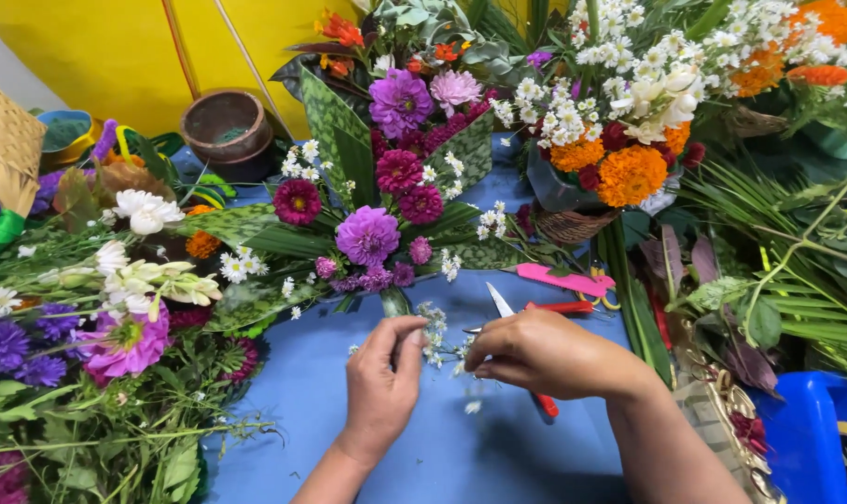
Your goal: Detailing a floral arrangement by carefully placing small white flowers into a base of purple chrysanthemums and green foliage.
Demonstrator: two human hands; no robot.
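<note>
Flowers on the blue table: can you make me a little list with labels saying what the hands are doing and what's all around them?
left hand: pinches a sprig of tiny white flowers
right hand: grips the same sprig and red-handled scissors
scissors: blades open, pointing up and left
table: blue top
just beyond the hands: purple and magenta bouquet with big patterned leaves
left side: white and purple blooms
right, further back: orange marigolds in a basket
also there: pink tool, brown pot, palm fronds
</note>
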